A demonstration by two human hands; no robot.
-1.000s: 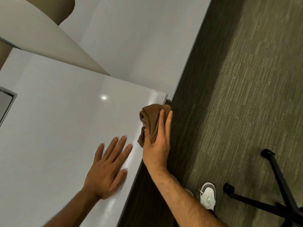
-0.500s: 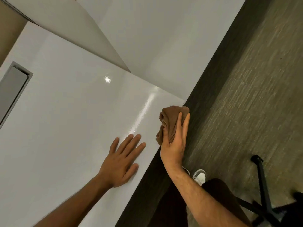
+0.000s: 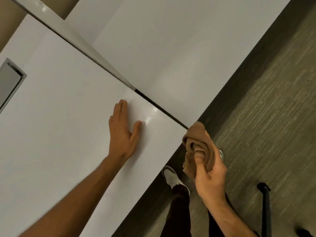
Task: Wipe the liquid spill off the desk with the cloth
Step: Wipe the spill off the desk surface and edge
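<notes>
My right hand grips a bunched brown cloth, held off the desk's front edge, just past its near right corner and above the floor. My left hand lies flat, palm down, on the glossy white desk, fingers together, thumb spread toward the corner. I cannot make out any liquid on the desk; only light glints show near the thumb.
A second white desk adjoins behind a dark seam. A grey cable flap sits at the left. My white shoe stands on the grey carpet by the edge, and a black chair leg is at the right.
My right hand has lifted the cloth off the desk's edge and turned palm up over the floor. My left hand has closed its fingers and sits nearer the corner; the view has rotated.
</notes>
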